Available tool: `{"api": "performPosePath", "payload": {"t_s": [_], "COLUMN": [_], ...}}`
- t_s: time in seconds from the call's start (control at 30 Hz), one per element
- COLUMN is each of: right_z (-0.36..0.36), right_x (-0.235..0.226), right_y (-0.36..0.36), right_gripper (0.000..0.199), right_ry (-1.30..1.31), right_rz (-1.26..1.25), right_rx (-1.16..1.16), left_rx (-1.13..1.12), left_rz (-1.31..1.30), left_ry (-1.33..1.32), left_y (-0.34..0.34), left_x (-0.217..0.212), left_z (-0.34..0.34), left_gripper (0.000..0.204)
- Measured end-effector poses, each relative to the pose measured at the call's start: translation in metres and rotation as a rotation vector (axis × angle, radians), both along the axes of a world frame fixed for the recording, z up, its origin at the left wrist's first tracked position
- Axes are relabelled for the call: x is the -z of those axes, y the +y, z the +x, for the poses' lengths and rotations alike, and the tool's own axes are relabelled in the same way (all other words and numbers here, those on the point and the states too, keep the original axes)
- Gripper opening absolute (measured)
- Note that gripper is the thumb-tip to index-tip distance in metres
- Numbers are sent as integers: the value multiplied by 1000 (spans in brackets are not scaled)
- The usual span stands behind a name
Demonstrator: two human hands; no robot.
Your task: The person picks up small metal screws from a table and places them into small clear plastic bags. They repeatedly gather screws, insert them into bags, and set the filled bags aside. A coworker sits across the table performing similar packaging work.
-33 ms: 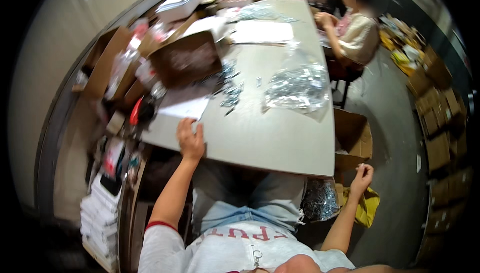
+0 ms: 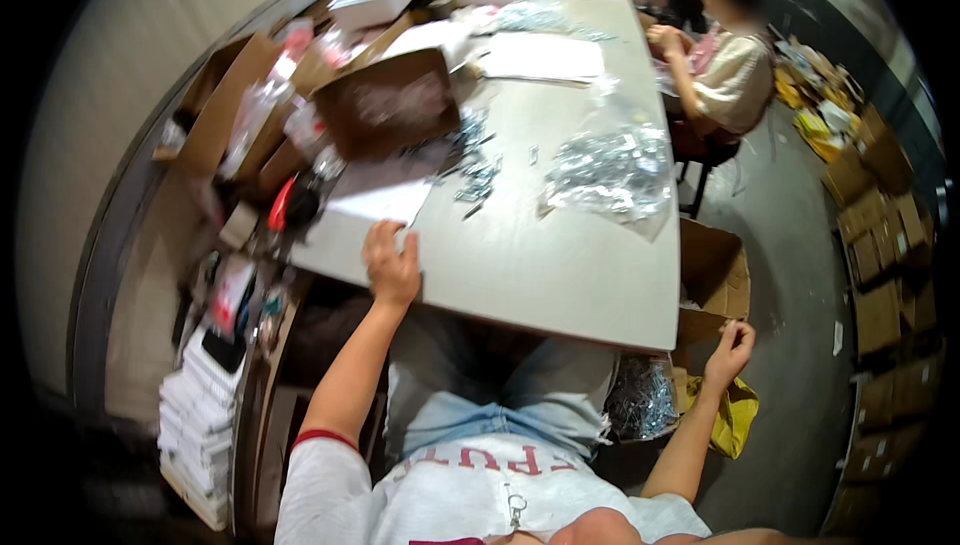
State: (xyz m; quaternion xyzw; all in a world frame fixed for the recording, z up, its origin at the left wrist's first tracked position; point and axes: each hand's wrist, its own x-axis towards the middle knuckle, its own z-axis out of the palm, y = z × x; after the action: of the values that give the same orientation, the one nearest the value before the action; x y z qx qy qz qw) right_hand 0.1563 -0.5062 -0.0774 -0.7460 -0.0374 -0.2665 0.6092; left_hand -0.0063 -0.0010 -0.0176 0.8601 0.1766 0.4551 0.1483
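My left hand (image 2: pixel 392 263) rests at the near left edge of the pale table (image 2: pixel 540 290), fingers loosely bent and thumb apart, holding nothing. Just beyond its fingertips lies a white sheet of paper (image 2: pixel 380 195). My right hand (image 2: pixel 732 353) is off the table's right side, near an open cardboard box (image 2: pixel 722 267). Its fingers are curled into a pinch; whatever may be between them is too small to see. Small metal parts (image 2: pixel 478 180) lie loose in mid-table, beside a tilted brown box (image 2: pixel 385 105). Right of them is a clear plastic bag (image 2: pixel 612 175) of shiny pieces.
A seated person (image 2: pixel 725 65) works at the table's far right. Boxes with plastic bags (image 2: pixel 262 110) crowd the left side. Below the right corner are a bag of dark metal parts (image 2: pixel 643 397) and a yellow bag (image 2: pixel 735 415). Cartons (image 2: pixel 880 325) line the right wall.
The view has shifted slightly, so the table and boxes sit a little further right in the picture. Both hands keep nearly the same pose and place.
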Motion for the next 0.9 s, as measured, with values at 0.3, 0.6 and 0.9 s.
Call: {"api": "performPosePath", "payload": {"t_s": [0.3, 0.6, 0.9], "right_z": [-23, -41, -43], "right_x": [-71, -72, -77], "right_y": [131, 151, 152], "right_gripper": [18, 17, 15], "right_ry": [-78, -127, -123], "right_rz": [-206, -516, -593], "right_rx": [-281, -201, -242], "left_rx": [-25, 87, 72], "left_rz": [-20, -19, -14], "left_ry": [37, 2, 22], "left_y": [-5, -5, -7], "left_x": [0, -7, -9], "left_z": [-6, -11, -11], "left_gripper": [22, 22, 22]}}
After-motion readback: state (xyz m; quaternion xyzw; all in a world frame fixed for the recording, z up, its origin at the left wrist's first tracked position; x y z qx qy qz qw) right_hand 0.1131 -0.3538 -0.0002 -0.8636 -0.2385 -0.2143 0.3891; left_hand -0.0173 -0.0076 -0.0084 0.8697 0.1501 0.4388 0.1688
